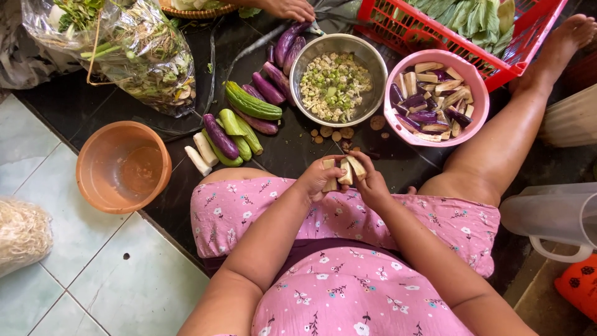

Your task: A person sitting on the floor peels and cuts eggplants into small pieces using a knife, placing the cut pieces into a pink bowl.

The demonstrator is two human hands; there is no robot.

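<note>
The round plastic bowl is pink, with purple and pale cut eggplant sticks in it. The round metal bowl is shiny silver. The long whole eggplants are purple and green. The plastic basket is red. The round plastic tub is orange. The dress is pink with little flowers.

steel bowl: round shiny metal bowl, smooth, glossy rim
pink bowl: round pink plastic bowl, smooth, slight shine
orange bowl: round orange plastic bowl, matt
crate: red plastic lattice crate, glossy
eggplants: long purple eggplants, glossy skin
dress: pink flowered cloth dress, matt
floor: dark floor, perhaps polished stone
</note>
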